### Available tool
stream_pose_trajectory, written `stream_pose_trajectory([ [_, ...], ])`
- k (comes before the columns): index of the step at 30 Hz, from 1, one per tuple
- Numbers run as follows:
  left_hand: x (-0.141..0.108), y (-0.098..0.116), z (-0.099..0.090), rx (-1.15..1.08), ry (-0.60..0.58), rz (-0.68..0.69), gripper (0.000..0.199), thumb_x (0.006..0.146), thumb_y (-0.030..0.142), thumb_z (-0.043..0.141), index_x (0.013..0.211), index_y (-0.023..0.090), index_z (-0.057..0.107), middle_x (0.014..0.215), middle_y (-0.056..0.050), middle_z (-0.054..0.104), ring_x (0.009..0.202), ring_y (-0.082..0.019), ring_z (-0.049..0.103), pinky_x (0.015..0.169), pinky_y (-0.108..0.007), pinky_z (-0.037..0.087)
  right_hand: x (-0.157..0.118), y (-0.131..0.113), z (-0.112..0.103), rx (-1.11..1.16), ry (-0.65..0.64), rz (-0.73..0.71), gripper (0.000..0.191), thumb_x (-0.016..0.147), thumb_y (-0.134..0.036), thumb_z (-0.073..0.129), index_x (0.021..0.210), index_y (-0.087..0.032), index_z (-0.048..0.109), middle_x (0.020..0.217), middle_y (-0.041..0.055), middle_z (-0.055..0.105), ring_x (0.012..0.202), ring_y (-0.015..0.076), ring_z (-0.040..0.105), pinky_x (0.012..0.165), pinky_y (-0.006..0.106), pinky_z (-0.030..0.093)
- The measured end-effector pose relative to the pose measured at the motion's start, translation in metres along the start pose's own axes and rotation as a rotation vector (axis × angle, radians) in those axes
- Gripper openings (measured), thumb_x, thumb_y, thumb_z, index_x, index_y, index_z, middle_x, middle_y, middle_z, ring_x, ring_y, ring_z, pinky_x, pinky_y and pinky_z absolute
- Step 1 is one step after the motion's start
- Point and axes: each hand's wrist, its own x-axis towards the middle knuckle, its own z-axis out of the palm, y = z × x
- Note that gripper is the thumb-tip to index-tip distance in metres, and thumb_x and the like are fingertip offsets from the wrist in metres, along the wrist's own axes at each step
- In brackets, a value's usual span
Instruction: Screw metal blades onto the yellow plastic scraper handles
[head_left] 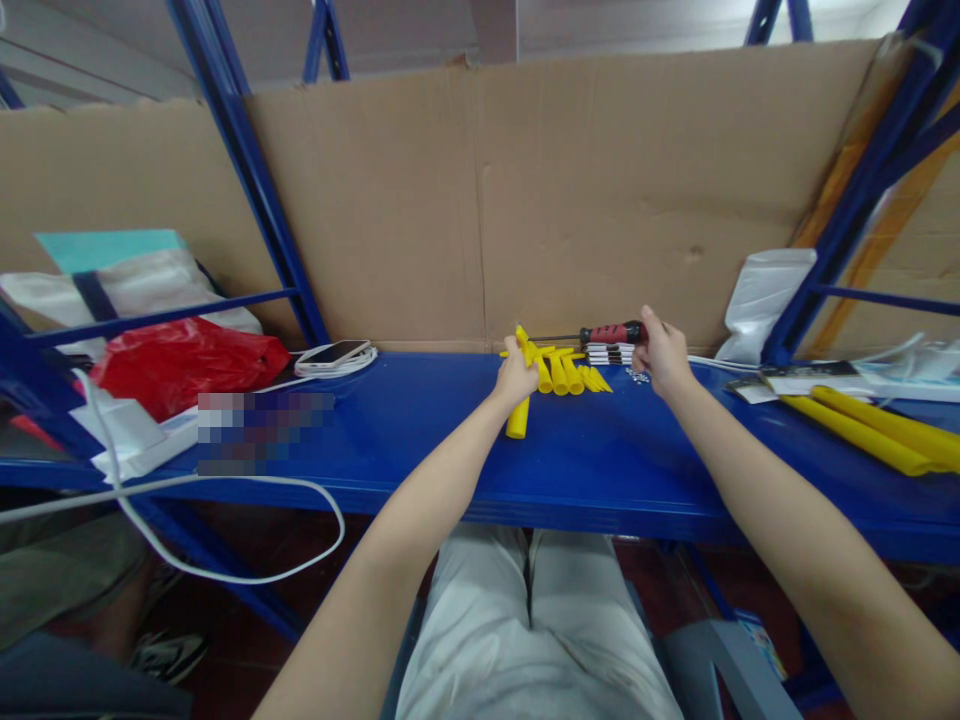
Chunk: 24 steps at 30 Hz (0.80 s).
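My left hand (516,375) is closed around a yellow tube-shaped piece (517,420), whose wide round end points toward me. In my right hand (663,352) is a screwdriver (611,333) with a red and black handle. Its shaft runs left, toward the top of the yellow piece; whether the tip touches it I cannot tell. Beside my left hand lie several more yellow tubes (559,378) and small yellow pointed pieces (596,380). A stack of white and black strips (609,354) sits below the screwdriver. Small shiny bits, perhaps screws (637,377), lie near my right hand.
A cardboard sheet (600,200) stands behind the blue shelf (420,430). At left are a red plastic bag (187,365), a phone (339,353) on a coiled white cable and a power strip (157,445). Long yellow tubes (862,435) and a white bag (766,300) lie right.
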Motion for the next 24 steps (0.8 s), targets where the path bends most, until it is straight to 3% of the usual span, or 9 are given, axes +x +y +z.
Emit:
stream_pose_trajectory([
  [3,0.0003,0.0000,0.0000,-0.010,0.000,-0.003,0.050,0.083,0.014,0.062,0.122,0.026,0.032,0.111,-0.009,0.069,0.089,-0.020,0.072,0.083,-0.036,0.057,-0.0002,-0.0006,0.0008,0.002,0.011,-0.007,0.043,0.072,-0.054,0.074,0.072,-0.025,0.043,0.040,-0.0118,0.031,0.030,0.0082,0.032,0.029,0.023,0.026],
  [8,-0.0002,0.0007,0.0000,-0.005,0.008,-0.003,0.050,0.083,0.013,0.060,0.122,0.026,0.032,0.112,-0.009,0.068,0.086,-0.019,0.072,0.081,-0.035,0.057,0.0013,0.0004,0.0005,0.027,0.005,-0.002,0.044,0.071,-0.054,0.075,0.075,-0.024,0.045,0.048,-0.0082,0.045,0.034,0.0089,0.041,0.031,0.022,0.028],
  [14,-0.0001,0.0005,0.0005,-0.002,0.004,-0.014,0.051,0.083,0.013,0.060,0.123,0.027,0.031,0.108,-0.007,0.068,0.085,-0.019,0.072,0.080,-0.034,0.057,0.0040,0.0033,-0.0022,0.001,0.009,0.009,0.043,0.074,-0.055,0.073,0.073,-0.025,0.042,0.041,-0.0117,0.032,0.030,0.0083,0.033,0.030,0.023,0.027],
  [20,0.0006,-0.0008,0.0003,-0.013,-0.001,0.010,0.051,0.083,0.012,0.059,0.124,0.027,0.031,0.108,-0.007,0.068,0.087,-0.019,0.072,0.082,-0.035,0.058,0.0004,-0.0009,0.0011,0.054,-0.020,-0.007,0.047,0.071,-0.061,0.074,0.075,-0.024,0.044,0.050,-0.0069,0.050,0.035,0.0096,0.043,0.030,0.022,0.029],
  [24,0.0003,-0.0007,0.0000,-0.005,-0.001,0.003,0.052,0.083,0.012,0.059,0.124,0.026,0.031,0.108,-0.008,0.068,0.088,-0.020,0.072,0.082,-0.037,0.058,-0.0018,-0.0022,0.0007,-0.005,-0.009,0.004,0.048,0.074,-0.062,0.072,0.071,-0.024,0.042,0.041,-0.0101,0.036,0.030,0.0084,0.034,0.030,0.023,0.026],
])
